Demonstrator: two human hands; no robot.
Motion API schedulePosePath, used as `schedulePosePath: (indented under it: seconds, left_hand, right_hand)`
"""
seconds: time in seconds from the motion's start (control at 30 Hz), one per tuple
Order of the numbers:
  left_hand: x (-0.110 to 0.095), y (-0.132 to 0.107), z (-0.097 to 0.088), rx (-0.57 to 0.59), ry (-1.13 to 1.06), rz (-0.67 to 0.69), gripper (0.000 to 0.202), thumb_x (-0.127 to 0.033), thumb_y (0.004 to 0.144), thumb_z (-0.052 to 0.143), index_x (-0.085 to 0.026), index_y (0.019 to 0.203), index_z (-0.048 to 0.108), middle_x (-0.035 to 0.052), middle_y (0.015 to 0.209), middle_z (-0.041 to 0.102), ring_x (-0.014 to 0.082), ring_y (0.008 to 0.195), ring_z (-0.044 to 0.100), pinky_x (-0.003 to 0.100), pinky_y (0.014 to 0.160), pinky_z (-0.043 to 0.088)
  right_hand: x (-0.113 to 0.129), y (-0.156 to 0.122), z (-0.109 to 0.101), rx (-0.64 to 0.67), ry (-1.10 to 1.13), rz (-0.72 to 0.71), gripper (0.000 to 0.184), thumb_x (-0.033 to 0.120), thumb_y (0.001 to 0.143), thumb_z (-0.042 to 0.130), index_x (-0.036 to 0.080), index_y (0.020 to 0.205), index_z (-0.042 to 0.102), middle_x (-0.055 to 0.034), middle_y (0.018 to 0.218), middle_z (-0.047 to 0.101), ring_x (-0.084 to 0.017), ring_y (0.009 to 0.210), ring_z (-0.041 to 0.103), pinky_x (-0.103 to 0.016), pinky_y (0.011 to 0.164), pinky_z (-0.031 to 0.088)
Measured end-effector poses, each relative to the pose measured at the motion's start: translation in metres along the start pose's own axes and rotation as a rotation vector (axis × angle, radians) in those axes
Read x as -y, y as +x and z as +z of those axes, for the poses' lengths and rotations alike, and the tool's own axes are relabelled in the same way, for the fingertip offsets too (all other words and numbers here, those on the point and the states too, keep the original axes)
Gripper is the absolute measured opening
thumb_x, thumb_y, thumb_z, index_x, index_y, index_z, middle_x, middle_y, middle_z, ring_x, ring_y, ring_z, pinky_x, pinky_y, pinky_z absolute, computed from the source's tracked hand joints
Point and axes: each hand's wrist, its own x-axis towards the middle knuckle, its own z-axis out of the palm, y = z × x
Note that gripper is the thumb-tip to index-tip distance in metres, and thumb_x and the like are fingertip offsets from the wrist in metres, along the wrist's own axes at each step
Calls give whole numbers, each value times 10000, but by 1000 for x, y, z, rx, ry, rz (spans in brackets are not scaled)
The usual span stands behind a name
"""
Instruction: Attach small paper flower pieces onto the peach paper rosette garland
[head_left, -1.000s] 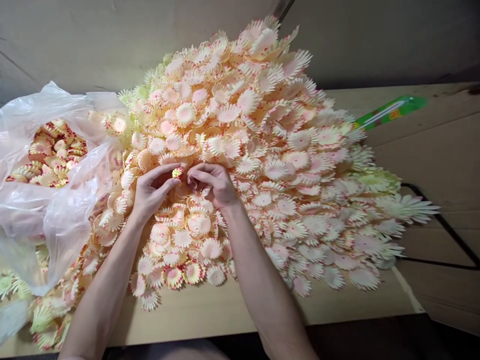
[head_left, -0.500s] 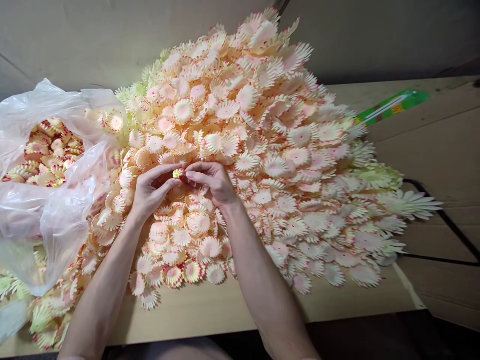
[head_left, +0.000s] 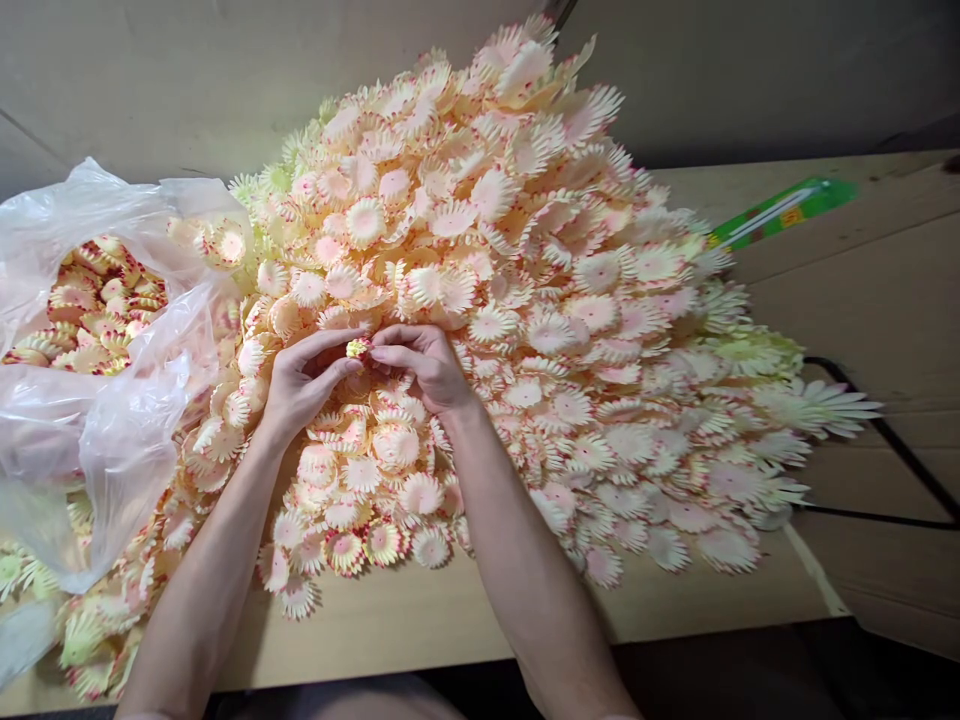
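Between the fingertips of both hands is a small yellow flower piece with red-tipped petals, curled into a bud shape. My left hand pinches it from the left with thumb and forefinger. From the right, my right hand holds its edge, thumb and forefinger pressed together. Both hands hover just over a large heap of pale pink and cream artificial flower petal discs with fringed, red-tipped edges. Two brighter yellow-and-red discs lie at the heap's near edge, below the hands.
On the left, a translucent plastic bag gapes open over red-edged petal pieces. A green packet lies at the back right. A thin black metal bar and cardboard are at the right. The wooden table's front edge runs below.
Almost nothing differs. Both hands keep their places, with the small flower piece turned very slightly between the fingertips.
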Motion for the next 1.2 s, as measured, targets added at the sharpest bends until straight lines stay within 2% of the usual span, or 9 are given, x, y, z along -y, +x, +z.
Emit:
schedulePosePath:
  seconds: [0.13, 0.3, 0.5, 0.63, 0.7, 0.8, 0.87, 1.0, 1.2]
  left_hand:
    - [-3, 0, 1, -30, -54, -58, 282, -302, 793, 730, -236, 1067, 735, 61, 1125, 730, 178, 1017, 677, 303, 911, 540]
    - [-1, 0, 1, -97, -182, -136, 244, -337, 812, 709, -250, 1039, 730, 26, 1014, 724, 100, 777, 661, 211, 689, 569]
    - [7, 2, 0, -112, -310, -173, 256, -366, 815, 703, -288, 1058, 707, -14, 866, 680, 62, 653, 594, 201, 654, 586]
    - [8, 2, -1, -108, -260, -161, 264, -362, 798, 721, -273, 1046, 709, 11, 979, 700, 65, 666, 599, 183, 615, 566]
    - [7, 1, -2, -99, -222, -147, 264, -365, 802, 716, -271, 1049, 709, 20, 1040, 705, 70, 675, 610, 187, 603, 557]
    - [4, 0, -2, -99, -197, -131, 271, -364, 799, 720, -262, 1049, 714, 31, 1044, 716, 90, 713, 637, 207, 616, 557]
    - [2, 0, -1, -82, -188, -115, 266, -347, 792, 731, -253, 1041, 722, 41, 1054, 722, 112, 779, 661, 222, 657, 562]
    - [-2, 1, 1, -63, -155, -80, 263, -341, 794, 731, -245, 1039, 718, 49, 1097, 716, 135, 879, 676, 256, 753, 562]
    - [3, 3, -1, -155, -202, -146, 302, -398, 811, 703, -251, 1073, 687, 29, 975, 723, 114, 818, 678, 229, 707, 573]
  right_hand:
    - [-2, 0, -2, 23, 15, 6, 98, 241, 618, 743, 166, 646, 687, 32, 571, 575, -78, 525, 453, -226, 518, 340]
    - [-3, 0, -4, 61, 10, -3, 86, 241, 635, 713, 169, 647, 666, 31, 585, 559, -88, 522, 444, -230, 495, 334]
    - [-4, 1, -8, 114, 3, -59, 38, 205, 625, 690, 178, 626, 663, 20, 683, 589, -102, 641, 489, -242, 634, 391]
    - [-4, 1, -8, 120, 13, -63, 49, 210, 607, 674, 180, 591, 637, 17, 669, 576, -113, 647, 490, -256, 668, 408]
    - [-3, 1, -6, 101, 0, -46, 96, 254, 623, 681, 177, 597, 629, 13, 640, 569, -112, 608, 478, -255, 624, 399]
    - [-3, 0, -4, 89, -25, -8, 311, 454, 746, 652, 176, 611, 616, 7, 583, 545, -103, 527, 445, -254, 527, 352]
    - [-3, 0, -2, 83, -75, -10, 389, 526, 759, 669, 176, 601, 607, 16, 560, 526, -90, 500, 421, -251, 500, 332]
    - [-3, 0, 0, 80, -146, -24, 282, 392, 637, 825, 169, 636, 653, 27, 591, 592, -81, 532, 477, -238, 536, 383]
    - [-2, -1, -5, 199, -46, -15, 194, 246, 686, 748, 155, 571, 619, -27, 735, 709, -128, 674, 629, -306, 738, 493]
